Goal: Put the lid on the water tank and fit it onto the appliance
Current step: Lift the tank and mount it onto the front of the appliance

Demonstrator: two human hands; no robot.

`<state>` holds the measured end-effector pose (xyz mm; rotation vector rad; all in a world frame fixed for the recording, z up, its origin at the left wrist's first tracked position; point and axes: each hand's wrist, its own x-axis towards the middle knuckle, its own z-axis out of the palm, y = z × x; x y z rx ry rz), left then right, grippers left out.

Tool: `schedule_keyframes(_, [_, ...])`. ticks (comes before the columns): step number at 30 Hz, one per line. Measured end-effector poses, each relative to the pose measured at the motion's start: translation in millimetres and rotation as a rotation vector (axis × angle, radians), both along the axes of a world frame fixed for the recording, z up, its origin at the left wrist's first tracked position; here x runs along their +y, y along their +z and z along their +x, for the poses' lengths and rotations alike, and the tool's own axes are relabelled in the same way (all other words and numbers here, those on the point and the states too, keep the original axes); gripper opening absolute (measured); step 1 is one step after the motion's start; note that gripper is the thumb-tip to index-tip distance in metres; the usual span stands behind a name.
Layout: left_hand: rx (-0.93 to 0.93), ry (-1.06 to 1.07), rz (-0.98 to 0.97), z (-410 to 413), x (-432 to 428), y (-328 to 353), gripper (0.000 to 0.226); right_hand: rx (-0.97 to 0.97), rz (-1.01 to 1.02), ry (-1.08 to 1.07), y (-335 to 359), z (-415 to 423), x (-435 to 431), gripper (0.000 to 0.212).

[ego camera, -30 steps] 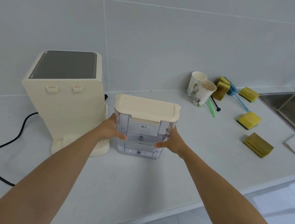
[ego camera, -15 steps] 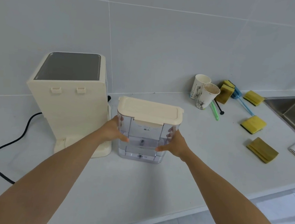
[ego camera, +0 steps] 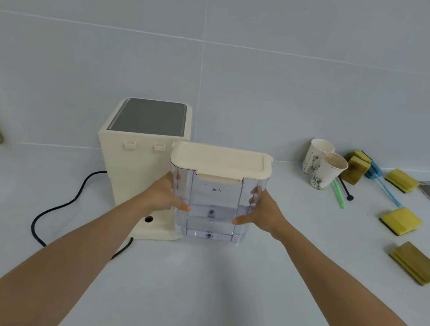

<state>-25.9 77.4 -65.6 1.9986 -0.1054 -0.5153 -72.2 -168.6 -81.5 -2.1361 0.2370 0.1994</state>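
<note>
**Lidded tank held beside the appliance**

Head view: the left hand (ego camera: 162, 197) and right hand (ego camera: 263, 213) clasp the clear, boxy plastic water tank (ego camera: 212, 208) by its sides. Its matte cream lid (ego camera: 221, 161) is on. The tank is just right of the cream appliance (ego camera: 141, 159), above the smooth white bench (ego camera: 193, 282).

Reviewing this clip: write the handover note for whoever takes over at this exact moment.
Left hand: gripping the tank's left side.
Right hand: gripping its right side.
Tank: clear, upright, just right of the appliance; whether it is lifted off the counter I cannot tell.
Done: lid is on the tank.
Left: fit the tank onto the appliance's base, under the two hooks on its near face.
</note>
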Motion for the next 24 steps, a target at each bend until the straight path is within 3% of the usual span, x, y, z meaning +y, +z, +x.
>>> schedule_keyframes(12, [-0.063, 0.179, -0.013, -0.9, 85.2, 27.9, 0.059, 0.000, 0.110, 0.156, 18.1, 44.9, 86.0, 0.110])
schedule_keyframes(18, [-0.041, 0.212, -0.031, 4.9, 114.4, 31.0, 0.054, -0.027, 0.156, 0.194, 23.1, 57.5, 116.6, 0.095])
schedule_keyframes(24, [-0.017, 0.192, -0.010, 12.5, 123.5, 33.6, 0.058, -0.030, 0.186, 0.180, 16.2, 61.0, 129.4, 0.092])
